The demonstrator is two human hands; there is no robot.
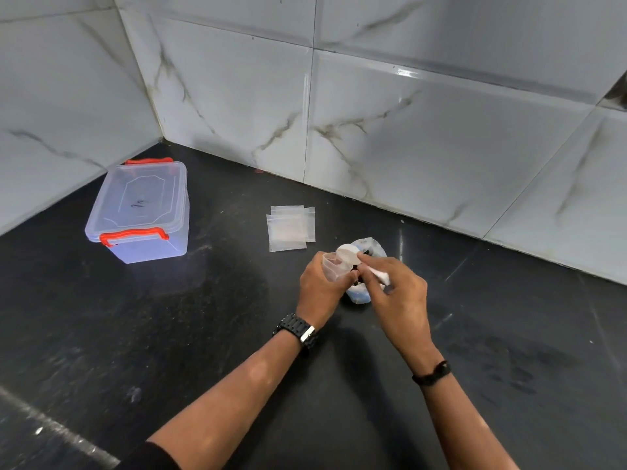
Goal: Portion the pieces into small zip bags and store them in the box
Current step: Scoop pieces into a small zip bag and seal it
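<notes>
Two hands work near the counter's [169, 334] back edge: the left hand [320, 288] grips a small open zip bag [334, 264], the right hand [395, 288] pinches a white spoon [349, 254] over a clear bag of dark pieces [368, 252]. Spare zip bags [290, 228] lie just behind. Toward the back-left corner stands the lidded box [140, 212], contents unclear.

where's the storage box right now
In the head view the storage box sits on the black counter at the far left, in the corner by the tiled walls, lid on, well left of the stack of zip bags.
</notes>
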